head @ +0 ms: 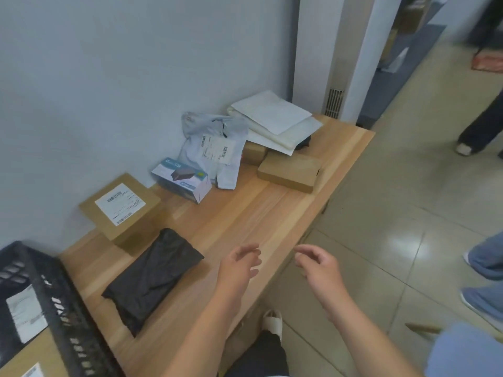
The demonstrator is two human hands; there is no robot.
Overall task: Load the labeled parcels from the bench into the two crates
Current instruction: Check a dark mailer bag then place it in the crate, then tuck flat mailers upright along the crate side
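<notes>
Two bare hands hover above the front edge of the bench (245, 213). The left hand (239, 263) and the right hand (318, 268) each have loosely curled, relaxed fingers and grasp nothing.

One black plastic-wrapped parcel (152, 278) lies flat just left of the left hand, its long axis running diagonally from near left to far right. Beyond it, by the wall, sits one labelled cardboard box (122, 208) with its white label facing up. Further along lies one blue-and-white printed carton (181, 179). One grey poly mailer (215, 148) leans on the wall with its label outward.

Two plain brown boxes follow, the larger brown box (290, 171) near the front edge and the smaller brown box (254, 152) behind it. The smaller box is partly under a stack of white envelopes (275, 118).

One black slotted crate (68, 322) shows at the near-left end, with at least two labelled parcels inside.
</notes>
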